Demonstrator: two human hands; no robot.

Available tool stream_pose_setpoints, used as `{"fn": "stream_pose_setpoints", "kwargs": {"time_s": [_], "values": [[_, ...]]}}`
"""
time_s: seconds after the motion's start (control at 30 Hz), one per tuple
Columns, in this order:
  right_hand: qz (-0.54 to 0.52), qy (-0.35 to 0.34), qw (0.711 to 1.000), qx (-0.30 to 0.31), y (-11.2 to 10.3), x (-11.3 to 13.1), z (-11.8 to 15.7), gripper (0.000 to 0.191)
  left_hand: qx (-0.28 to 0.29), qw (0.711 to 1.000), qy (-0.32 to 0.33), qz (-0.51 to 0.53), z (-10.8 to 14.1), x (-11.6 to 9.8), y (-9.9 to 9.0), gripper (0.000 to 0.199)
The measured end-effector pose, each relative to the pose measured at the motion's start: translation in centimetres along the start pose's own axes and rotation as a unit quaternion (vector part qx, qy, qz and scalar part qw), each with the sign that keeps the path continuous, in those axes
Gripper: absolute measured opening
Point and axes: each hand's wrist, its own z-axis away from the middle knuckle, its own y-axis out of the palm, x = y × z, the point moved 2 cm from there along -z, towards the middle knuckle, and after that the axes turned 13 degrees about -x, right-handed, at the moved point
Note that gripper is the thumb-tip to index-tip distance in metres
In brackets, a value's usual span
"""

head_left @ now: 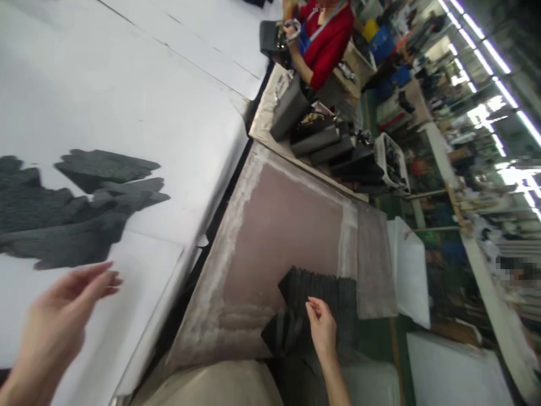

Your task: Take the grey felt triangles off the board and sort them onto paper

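Observation:
My left hand [67, 316] hovers over the white table at the lower left, its thumb and fingers drawn together with nothing visible between them. Just beyond its fingertips lie dark grey pieces of material [71, 225] with uneven edges, loosely overlapping. Over the lower board, my right hand [323, 330] has its thumb and fingertips pinched. Whether they hold anything thin and dark cannot be made out. Right behind that hand is a row of dark, layered pieces [329, 287] at the board's near right part. More dark pieces [279, 335] lie to its left.
The white table [139, 118] fills the left. A brownish board [287, 225] with whitish worn borders adjoins it. Beyond stand dark grey bags [321, 141] and a white basket [393, 160]. A person in red [329, 51] handles a dark bag at the back. White panels [412, 270] are on the right.

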Motion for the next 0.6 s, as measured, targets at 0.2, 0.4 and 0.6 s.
{"fn": "stream_pose_setpoints", "kwargs": {"time_s": [0.2, 0.4, 0.6], "values": [[0.002, 0.085, 0.996, -0.015, -1.9, -6.9, 2.5, 0.059, 0.422, 0.906, 0.006, -0.036, 16.0, 0.8, 13.9, 0.046], [-0.057, 0.144, 0.987, 0.044, -0.3, -8.4, 6.0, 0.056, 0.498, 0.849, 0.112, -0.136, 23.5, 2.8, 18.4, 0.026], [-0.122, 0.154, 0.978, 0.074, 2.6, -6.6, 8.6, 0.051, 0.499, 0.861, 0.012, -0.095, 24.5, 4.2, 19.4, 0.027]]}}
